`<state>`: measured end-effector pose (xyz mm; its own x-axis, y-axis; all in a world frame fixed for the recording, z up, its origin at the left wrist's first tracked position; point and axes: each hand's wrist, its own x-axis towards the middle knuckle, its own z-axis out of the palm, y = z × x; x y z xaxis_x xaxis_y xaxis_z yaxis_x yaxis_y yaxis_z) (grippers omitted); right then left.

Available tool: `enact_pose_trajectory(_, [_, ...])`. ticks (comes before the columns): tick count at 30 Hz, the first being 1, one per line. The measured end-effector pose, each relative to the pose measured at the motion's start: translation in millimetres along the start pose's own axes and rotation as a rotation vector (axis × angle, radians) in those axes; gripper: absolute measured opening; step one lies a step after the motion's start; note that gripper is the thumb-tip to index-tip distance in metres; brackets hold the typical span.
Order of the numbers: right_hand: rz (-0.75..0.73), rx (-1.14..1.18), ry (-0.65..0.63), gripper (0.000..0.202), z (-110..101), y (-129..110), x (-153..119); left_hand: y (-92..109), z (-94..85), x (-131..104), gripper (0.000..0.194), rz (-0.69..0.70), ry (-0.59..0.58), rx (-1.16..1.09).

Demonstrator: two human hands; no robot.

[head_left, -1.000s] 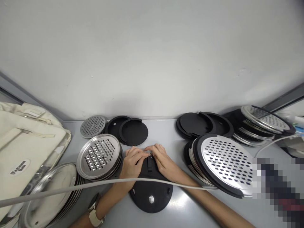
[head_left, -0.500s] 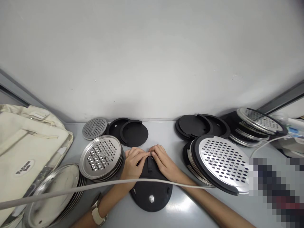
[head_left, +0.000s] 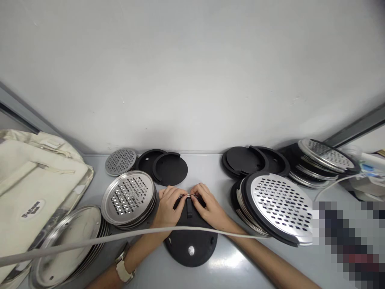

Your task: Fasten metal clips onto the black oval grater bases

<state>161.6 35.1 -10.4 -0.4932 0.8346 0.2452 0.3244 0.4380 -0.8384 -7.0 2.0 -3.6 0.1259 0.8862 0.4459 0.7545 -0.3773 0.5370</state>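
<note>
A round black disc lies on the table in front of me, a shiny round spot near its lower edge. A short black strap lies on its upper part. At the strap's far end is a small thin metal ring, mostly covered by fingertips. My left hand pinches the ring from the left, thumb and forefinger together. From the right, my right hand pinches the same ring, its thumb bent below the forefinger. Both wrists rest low over the disc's sides.
Stacked metal grater discs stand at left, with plain metal plates nearer me. Grater discs in black rims lean at right. Black round trays lie along the wall. A pale cable crosses in front; a cream bag sits far left.
The right thumb and forefinger have parted a little behind their tips, and more of the metal ring shows between my hands. The disc stays in place; the view shifts slightly.
</note>
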Motion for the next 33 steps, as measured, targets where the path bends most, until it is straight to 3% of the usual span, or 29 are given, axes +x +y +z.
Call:
enact_pose_trajectory(22, [-0.008, -0.03, 0.035, 0.009, -2.7, -4.8, -0.2, -3.3, -0.4, -3.3, 0.015, 0.002, -0.068, 0.037])
enact_pose_trajectory(33, [0.001, -0.038, 0.053, 0.01, -1.0, -0.9, -2.5, -1.9, -2.8, -6.1, 0.022, 0.024, -0.039, 0.114])
